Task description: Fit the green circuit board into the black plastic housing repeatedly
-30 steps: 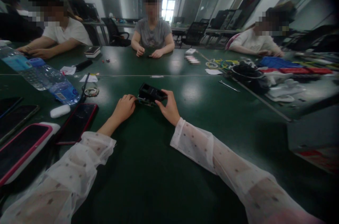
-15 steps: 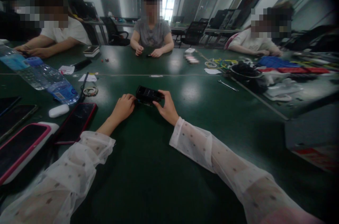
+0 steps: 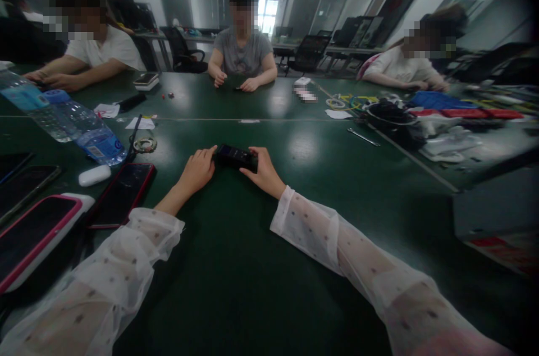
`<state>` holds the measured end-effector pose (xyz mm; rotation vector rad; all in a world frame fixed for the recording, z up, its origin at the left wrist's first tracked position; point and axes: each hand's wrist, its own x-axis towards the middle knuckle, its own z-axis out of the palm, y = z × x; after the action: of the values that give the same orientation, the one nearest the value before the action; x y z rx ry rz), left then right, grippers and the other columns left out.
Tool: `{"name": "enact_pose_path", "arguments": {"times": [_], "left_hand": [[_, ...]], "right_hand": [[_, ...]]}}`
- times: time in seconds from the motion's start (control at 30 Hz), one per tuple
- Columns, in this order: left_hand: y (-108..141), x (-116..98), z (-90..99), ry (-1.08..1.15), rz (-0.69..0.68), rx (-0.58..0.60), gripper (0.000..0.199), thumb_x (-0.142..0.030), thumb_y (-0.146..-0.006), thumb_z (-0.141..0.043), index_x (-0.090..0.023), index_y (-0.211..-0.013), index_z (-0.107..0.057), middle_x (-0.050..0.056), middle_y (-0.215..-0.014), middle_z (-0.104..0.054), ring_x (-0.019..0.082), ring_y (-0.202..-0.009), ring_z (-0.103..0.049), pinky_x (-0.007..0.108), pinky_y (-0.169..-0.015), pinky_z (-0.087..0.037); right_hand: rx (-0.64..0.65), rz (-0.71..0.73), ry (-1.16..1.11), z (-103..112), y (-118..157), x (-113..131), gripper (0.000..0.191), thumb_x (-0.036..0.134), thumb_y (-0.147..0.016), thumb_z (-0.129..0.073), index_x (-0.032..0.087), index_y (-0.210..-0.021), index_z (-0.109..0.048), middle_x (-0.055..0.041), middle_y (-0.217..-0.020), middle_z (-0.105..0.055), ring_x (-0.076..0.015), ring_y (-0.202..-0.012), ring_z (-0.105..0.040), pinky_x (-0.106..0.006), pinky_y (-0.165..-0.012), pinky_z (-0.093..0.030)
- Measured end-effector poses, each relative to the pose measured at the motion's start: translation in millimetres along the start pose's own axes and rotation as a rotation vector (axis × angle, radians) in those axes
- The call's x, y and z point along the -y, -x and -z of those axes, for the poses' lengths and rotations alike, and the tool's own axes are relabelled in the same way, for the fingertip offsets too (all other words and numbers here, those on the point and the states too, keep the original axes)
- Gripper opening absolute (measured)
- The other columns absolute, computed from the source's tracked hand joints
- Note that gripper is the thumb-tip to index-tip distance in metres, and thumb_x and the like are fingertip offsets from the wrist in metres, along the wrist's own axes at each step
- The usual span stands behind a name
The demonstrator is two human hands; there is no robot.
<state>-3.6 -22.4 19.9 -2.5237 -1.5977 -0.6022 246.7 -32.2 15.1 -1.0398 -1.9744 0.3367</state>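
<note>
A small black device (image 3: 231,157) with a dark screen lies low over the green table (image 3: 236,266), in the middle of the view. My right hand (image 3: 264,172) grips its right end between thumb and fingers. Beside its left end is my left hand (image 3: 197,169), resting on the table with its fingers bent forward and a little apart. The fingertips of that hand are close to the device's edge; whether they touch it is unclear. Both forearms wear sheer white dotted sleeves.
Phones (image 3: 122,194), a white case (image 3: 95,176) and water bottles (image 3: 99,140) stand or lie on the left. A wrench (image 3: 363,137), cables (image 3: 337,102) and a grey box (image 3: 492,215) are on the right. Three people sit across the table.
The device has come down slightly and tilted flatter, and my right hand has lowered with it. My left hand has barely moved.
</note>
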Motion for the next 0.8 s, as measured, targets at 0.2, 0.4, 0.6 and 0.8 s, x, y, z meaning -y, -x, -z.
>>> {"name": "enact_pose_path", "arguments": {"times": [0.2, 0.4, 0.6, 0.8], "left_hand": [[-0.2, 0.4, 2.3, -0.003, -0.011, 0.02, 0.042, -0.021, -0.095, -0.039, -0.015, -0.135, -0.049, 0.014, -0.124, -0.059, 0.027, -0.111, -0.053, 0.042, -0.094, -0.046], [-0.2, 0.0, 2.5, -0.007, -0.011, 0.013, 0.039, -0.019, -0.095, -0.038, -0.016, -0.132, -0.051, 0.013, -0.123, -0.059, 0.027, -0.111, -0.053, 0.042, -0.093, -0.046], [-0.8, -2.6, 4.9, -0.025, -0.015, 0.026, 0.036, -0.018, -0.094, -0.039, -0.014, -0.127, -0.053, 0.014, -0.121, -0.06, 0.027, -0.11, -0.053, 0.042, -0.094, -0.046], [-0.7, -5.8, 7.6, -0.047, -0.004, 0.033, 0.03, -0.015, -0.093, -0.039, -0.013, -0.12, -0.053, 0.014, -0.118, -0.061, 0.027, -0.108, -0.055, 0.041, -0.091, -0.046]], "right_hand": [[-0.018, -0.117, -0.045, -3.2, -0.4, -9.8, 0.061, 0.033, -0.076, -0.078, 0.021, -0.127, -0.047, -0.0132, -0.121, -0.051, -0.0304, -0.107, -0.057, -0.055, -0.095, -0.052], [-0.028, -0.223, -0.095, -4.5, -1.9, -15.4, 0.053, 0.028, -0.078, -0.077, 0.02, -0.123, -0.051, -0.0104, -0.114, -0.058, -0.0282, -0.106, -0.059, -0.053, -0.095, -0.051], [-0.017, -0.241, -0.079, -3.5, -3.0, -13.2, 0.054, 0.023, -0.077, -0.078, 0.02, -0.124, -0.052, -0.0103, -0.114, -0.059, -0.0271, -0.107, -0.059, -0.049, -0.097, -0.049], [0.022, -0.22, -0.078, -2.1, -1.9, -13.8, 0.061, 0.023, -0.079, -0.076, 0.026, -0.133, -0.048, -0.008, -0.12, -0.059, -0.0267, -0.113, -0.057, -0.05, -0.099, -0.048]]}}
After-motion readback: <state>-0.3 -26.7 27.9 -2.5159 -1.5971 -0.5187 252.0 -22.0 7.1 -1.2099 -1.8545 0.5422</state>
